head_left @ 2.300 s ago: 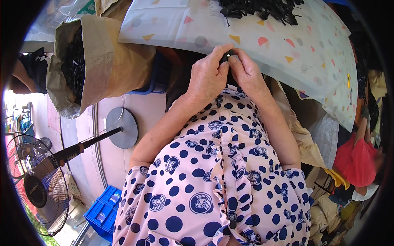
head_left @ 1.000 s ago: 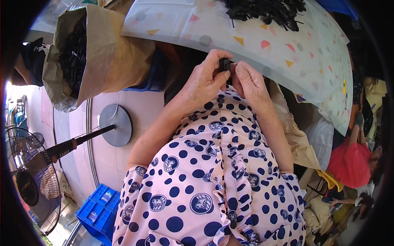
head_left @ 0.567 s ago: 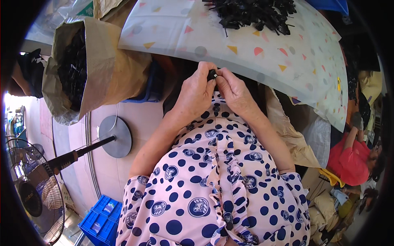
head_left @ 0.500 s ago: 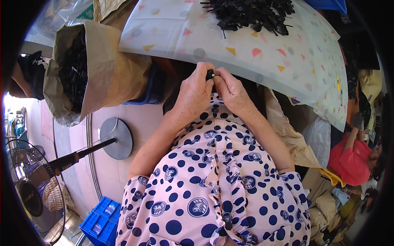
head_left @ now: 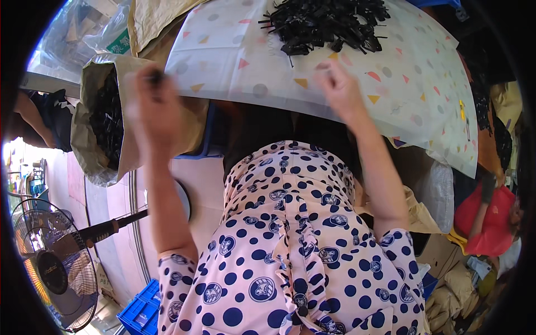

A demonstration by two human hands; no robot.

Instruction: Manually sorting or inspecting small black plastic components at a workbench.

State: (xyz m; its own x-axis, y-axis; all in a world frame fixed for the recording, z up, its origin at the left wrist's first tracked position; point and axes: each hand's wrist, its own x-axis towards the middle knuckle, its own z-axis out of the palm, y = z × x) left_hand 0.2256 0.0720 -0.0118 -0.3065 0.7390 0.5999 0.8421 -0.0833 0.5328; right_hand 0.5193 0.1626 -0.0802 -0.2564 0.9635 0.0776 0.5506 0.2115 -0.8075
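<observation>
The black piece [head_left: 155, 78] is off the left end of the bench [head_left: 223, 72], a smeared dark shape whose outline cannot be made out, and the left hand [head_left: 156, 103] appears closed around it, the separate fingers lost in blur. The right hand [head_left: 339, 86] is over the bench's near edge, its fingers curled; blur hides whether anything is pinched between them. Farther in on the bench sits a heap of black parts [head_left: 326, 25], its far side cut off. The bench's printed cover shows between that heap and the near edge, which bends down toward the right end, and the two hands are well apart, with open air between them along this edge. Just off the bench's left end stands a paper sack [head_left: 92, 162] with more black parts in its mouth, partly hidden by the left hand and arm. Under that end, a blue bin [head_left: 209, 139] is mostly covered. Well left of the bench is a fan [head_left: 53, 271], near a blue crate [head_left: 139, 312] that is cut off below.
</observation>
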